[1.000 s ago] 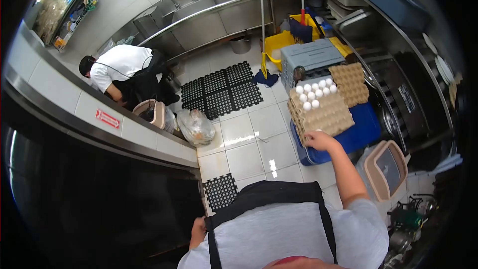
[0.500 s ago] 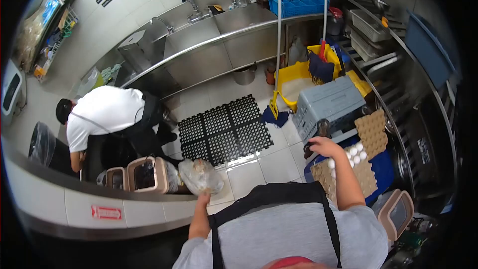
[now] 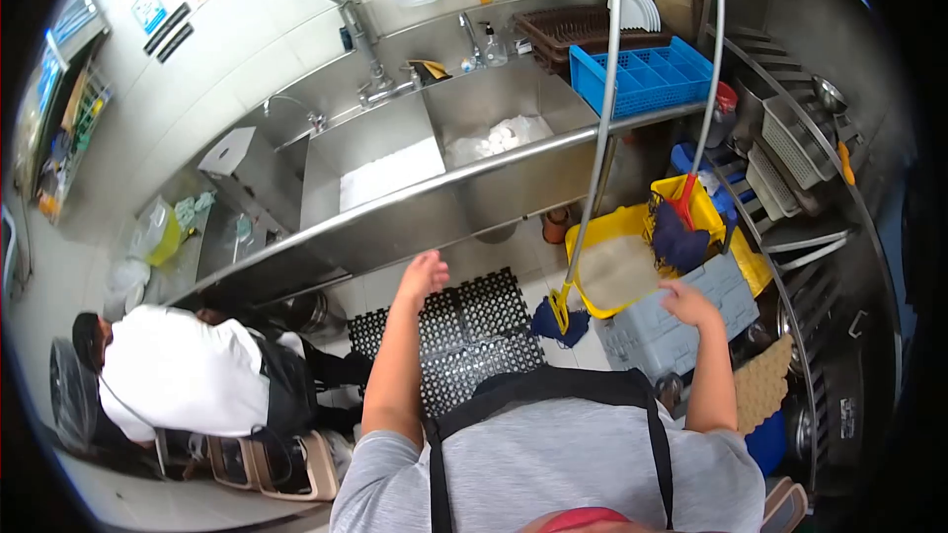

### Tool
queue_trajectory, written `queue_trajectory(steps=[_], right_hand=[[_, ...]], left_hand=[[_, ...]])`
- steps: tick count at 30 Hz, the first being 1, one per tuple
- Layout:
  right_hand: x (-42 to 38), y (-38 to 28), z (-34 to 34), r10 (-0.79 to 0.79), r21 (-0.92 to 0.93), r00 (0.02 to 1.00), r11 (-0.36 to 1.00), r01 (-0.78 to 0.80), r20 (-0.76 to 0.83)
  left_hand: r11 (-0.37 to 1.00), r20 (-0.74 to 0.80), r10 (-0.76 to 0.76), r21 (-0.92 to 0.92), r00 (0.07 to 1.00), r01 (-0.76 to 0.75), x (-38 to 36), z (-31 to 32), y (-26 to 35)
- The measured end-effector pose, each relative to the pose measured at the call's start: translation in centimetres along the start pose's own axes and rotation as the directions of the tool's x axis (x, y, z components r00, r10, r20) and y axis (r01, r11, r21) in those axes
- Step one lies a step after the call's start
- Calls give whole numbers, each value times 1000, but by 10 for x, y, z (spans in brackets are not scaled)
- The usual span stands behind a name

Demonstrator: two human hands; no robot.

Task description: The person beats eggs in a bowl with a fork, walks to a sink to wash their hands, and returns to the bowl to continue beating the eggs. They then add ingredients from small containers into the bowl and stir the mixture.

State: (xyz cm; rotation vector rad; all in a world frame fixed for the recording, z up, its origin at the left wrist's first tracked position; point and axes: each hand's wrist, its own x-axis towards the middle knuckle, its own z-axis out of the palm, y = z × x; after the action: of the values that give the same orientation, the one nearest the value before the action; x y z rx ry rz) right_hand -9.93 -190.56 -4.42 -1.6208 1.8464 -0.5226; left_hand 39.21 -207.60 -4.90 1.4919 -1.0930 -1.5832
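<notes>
My left hand is raised over the black perforated floor mat, in front of the steel sink; it holds nothing and its fingers are apart. My right hand reaches over the grey plastic crate, just in front of the yellow mop bucket, and nothing shows in it. Two mops stand by the bucket, one with a yellow clamp and one with a red clamp. White items lie in the right sink basin.
A person in a white shirt bends over at the left, near beige-framed bins. A blue divided rack sits on the counter. Metal shelves run along the right. Part of a brown egg tray shows below the crate.
The view has shifted forward toward the sink. My left hand has left the plastic bag and risen forward. My right hand has moved away from the dark object beside the crate. The white eggs are out of view.
</notes>
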Motion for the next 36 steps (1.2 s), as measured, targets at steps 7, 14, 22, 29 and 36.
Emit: queue_trajectory(steps=[7,14,22,29,36], right_hand=[[165,-137,-43,-134,57,991,990,133,13],[217,-132,-58,76,309,996,947,-84,38],[261,-150,-73,365,415,929,838,-354,55],[381,-194,-81,59,337,982,934,-116,177],[559,-256,-31,-305,399,923,896,194,236]], left_hand=[[948,69,124,-304,990,-98,173,27,134],[914,191,-69,-380,979,138,424,90,212],[898,13,-228,-383,973,216,590,170,261],[734,0,-200,-663,980,149,637,179,275],[727,308,-17,-649,951,224,595,138,282]])
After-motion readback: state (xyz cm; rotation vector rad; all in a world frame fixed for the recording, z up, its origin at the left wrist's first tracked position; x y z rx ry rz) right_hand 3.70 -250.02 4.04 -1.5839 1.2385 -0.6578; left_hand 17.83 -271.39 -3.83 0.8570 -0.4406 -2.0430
